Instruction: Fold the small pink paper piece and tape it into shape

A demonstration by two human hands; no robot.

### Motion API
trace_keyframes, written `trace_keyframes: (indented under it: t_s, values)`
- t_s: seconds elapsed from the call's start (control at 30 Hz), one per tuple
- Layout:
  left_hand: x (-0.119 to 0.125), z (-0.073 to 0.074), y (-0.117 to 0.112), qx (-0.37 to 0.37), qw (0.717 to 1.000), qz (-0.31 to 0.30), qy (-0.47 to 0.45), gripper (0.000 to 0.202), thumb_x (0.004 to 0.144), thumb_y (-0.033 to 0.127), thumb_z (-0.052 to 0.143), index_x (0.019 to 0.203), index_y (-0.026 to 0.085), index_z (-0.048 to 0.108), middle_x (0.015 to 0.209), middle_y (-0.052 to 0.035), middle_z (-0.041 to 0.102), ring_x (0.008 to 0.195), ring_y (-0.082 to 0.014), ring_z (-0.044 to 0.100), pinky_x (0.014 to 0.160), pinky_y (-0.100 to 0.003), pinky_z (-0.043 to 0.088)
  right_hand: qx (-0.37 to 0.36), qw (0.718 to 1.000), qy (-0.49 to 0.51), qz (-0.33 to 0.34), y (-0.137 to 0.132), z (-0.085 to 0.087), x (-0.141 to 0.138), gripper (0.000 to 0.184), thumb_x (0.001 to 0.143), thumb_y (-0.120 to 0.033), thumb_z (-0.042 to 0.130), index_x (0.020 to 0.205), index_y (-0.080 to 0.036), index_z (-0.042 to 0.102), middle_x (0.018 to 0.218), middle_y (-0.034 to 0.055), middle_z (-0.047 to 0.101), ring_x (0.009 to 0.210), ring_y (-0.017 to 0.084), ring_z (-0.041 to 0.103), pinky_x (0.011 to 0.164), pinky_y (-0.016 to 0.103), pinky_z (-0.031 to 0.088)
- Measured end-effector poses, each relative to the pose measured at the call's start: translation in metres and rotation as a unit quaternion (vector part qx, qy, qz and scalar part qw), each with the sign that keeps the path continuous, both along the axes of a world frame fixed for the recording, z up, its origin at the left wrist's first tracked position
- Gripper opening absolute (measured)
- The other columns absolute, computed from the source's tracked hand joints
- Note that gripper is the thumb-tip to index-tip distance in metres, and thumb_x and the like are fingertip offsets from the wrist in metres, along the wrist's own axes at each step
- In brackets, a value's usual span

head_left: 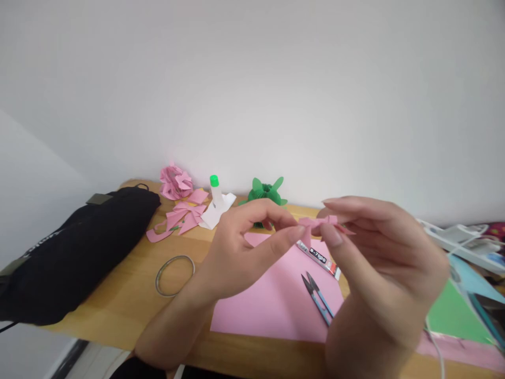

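Note:
A small folded pink paper bow (315,223) is held up in front of me, above the desk. My left hand (252,247) pinches its left end between thumb and fingers. On the other side my right hand (379,268) grips it, thumb in front and fingers behind, hiding part of it. Below lies a pink paper sheet (260,300). A B-7000 glue tube (319,259) rests on the sheet's upper right, and blue-handled thread snips (316,297) lie under it with blades apart, their handle ends hidden by my right hand.
A black bag (87,252) lies along the left, near a metal ring (174,275). Behind stand pink paper scraps (189,213), a crumpled pink paper piece (175,181), a green-capped glue stick (215,192) and a green paper cactus (266,193). Green paper (453,310) and a white cable (436,345) are right.

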State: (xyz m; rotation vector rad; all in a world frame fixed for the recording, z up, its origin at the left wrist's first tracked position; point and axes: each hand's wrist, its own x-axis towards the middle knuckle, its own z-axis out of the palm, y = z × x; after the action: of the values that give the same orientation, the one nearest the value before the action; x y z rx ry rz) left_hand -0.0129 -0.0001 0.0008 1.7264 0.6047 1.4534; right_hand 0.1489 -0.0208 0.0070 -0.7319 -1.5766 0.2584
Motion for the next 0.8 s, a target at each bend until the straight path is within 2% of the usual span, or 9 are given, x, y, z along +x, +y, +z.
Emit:
trace_keyframes:
  t_s: [0.17,0.33,0.6,0.8]
  values:
    - [-0.0005,0.002,0.0005,-0.022,0.999,-0.046,-0.003,0.01,0.09,0.019,0.063,0.081,0.017,0.068,0.075,0.0003,0.069,0.073,-0.0103,0.064,0.068,-0.024,0.053,-0.005,1.0,0.001,0.021,0.0004,-0.0006,-0.0004,0.038,0.078,-0.002,0.068,0.111,-0.019,0.069,0.087,0.0011,0.071,0.075,0.012,0.067,0.071,0.026,0.058]
    - [-0.0003,0.0014,0.0007,-0.004,0.999,-0.041,0.003,0.016,0.089,0.017,0.062,0.074,0.017,0.065,0.071,0.0005,0.066,0.07,-0.0105,0.062,0.067,-0.025,0.054,-0.027,0.999,0.005,0.034,-0.0006,-0.0018,-0.0021,0.038,0.079,-0.003,0.068,0.112,-0.02,0.069,0.086,0.0009,0.07,0.074,0.014,0.066,0.075,0.03,0.059]
    - [-0.0015,0.0015,-0.0017,-0.01,0.999,-0.053,0.003,0.018,0.09,0.017,0.06,0.072,0.018,0.063,0.072,-0.0004,0.066,0.069,-0.0118,0.062,0.065,-0.026,0.053,-0.081,0.996,0.008,0.042,-0.002,-0.0001,-0.0065,0.034,0.087,-0.01,0.062,0.116,-0.027,0.066,0.076,-0.0006,0.066,0.066,0.014,0.065,0.059,0.027,0.057]
    - [-0.0006,0.0007,-0.0025,0.002,0.998,-0.06,-0.018,0.016,0.09,0.012,0.06,0.076,0.018,0.066,0.073,-0.0001,0.066,0.071,-0.0108,0.062,0.066,-0.025,0.052,-0.069,0.996,0.013,0.049,-0.0043,0.0009,-0.0091,0.036,0.085,-0.007,0.062,0.116,-0.025,0.065,0.077,-0.0013,0.066,0.065,0.012,0.064,0.062,0.025,0.057]
